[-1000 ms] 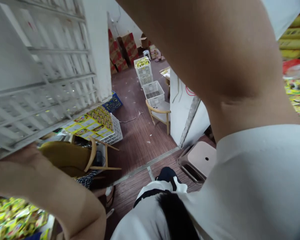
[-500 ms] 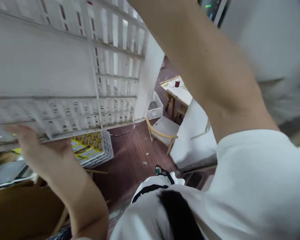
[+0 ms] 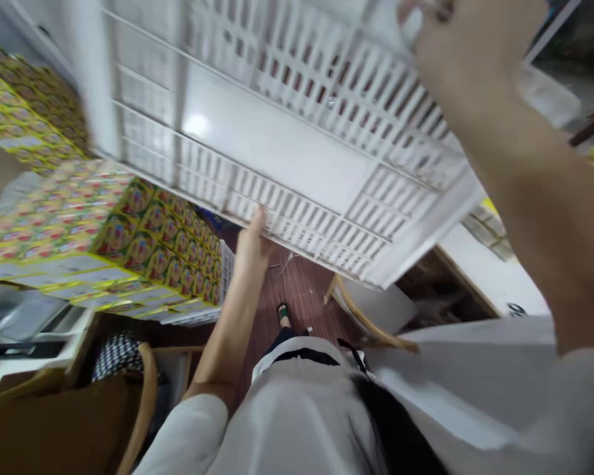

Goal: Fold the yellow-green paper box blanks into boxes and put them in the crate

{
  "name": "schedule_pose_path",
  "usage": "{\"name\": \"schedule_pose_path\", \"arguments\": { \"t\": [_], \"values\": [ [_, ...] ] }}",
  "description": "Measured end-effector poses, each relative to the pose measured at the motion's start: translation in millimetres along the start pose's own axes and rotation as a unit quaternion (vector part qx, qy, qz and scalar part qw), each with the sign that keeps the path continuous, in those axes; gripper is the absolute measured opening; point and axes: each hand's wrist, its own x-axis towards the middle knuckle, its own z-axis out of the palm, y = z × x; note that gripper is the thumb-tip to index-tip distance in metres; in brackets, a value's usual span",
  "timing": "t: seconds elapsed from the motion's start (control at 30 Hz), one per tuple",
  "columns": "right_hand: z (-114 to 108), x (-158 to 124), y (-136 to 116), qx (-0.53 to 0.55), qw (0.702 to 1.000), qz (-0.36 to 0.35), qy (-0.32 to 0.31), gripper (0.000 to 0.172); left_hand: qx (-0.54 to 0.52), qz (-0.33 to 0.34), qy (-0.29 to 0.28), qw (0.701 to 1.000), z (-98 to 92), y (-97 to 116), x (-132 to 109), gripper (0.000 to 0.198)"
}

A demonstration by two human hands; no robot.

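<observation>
A large white slatted plastic crate (image 3: 277, 132) is held up in front of me, tilted, its bottom side facing me. My left hand (image 3: 251, 241) presses against its lower rim, fingers curled on the edge. My right hand (image 3: 455, 39) grips the upper right rim, fingers wrapped over it. Below me are my white top and black hair.
Stacks of yellow printed packets (image 3: 54, 198) fill the left, some in a white crate. A wooden chair (image 3: 366, 316) stands on the brown floor (image 3: 301, 297) ahead. A brown-cushioned chair (image 3: 79, 409) is at lower left. A white table surface (image 3: 490, 277) lies right.
The crate has swung rightward and tilted across the view. My left arm stretched forward to its lower rim, and my right hand came into view on the upper rim. The camera turned left.
</observation>
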Motion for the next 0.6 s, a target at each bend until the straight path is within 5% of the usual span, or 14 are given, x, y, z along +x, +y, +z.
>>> {"name": "schedule_pose_path", "arguments": {
  "t": [0.07, 0.17, 0.37, 0.47, 0.6],
  "values": [
    [-18, 12, -43, 0.087, 0.990, 0.096, 0.063, 0.114, 0.009, -0.051, -0.025, 0.998, -0.5, -21, 32, 0.049],
    [-2, -6, -74, 0.162, 0.969, 0.181, 0.039, 0.109, 0.036, -0.105, -0.060, 0.992, -6.4, -55, 78, 0.055],
    [62, -38, -75, 0.117, 0.954, 0.273, -0.039, 0.069, 0.073, -0.200, -0.097, 0.972, -14.7, -109, 133, 0.059],
    [86, -29, -77, 0.101, 0.947, 0.294, -0.086, 0.050, 0.083, -0.242, -0.101, 0.961, -13.4, -125, 157, 0.061],
    [137, -5, -77, 0.089, 0.939, 0.312, -0.111, 0.045, 0.102, -0.279, -0.101, 0.949, -10.1, -148, 203, 0.060]
  ]
}}
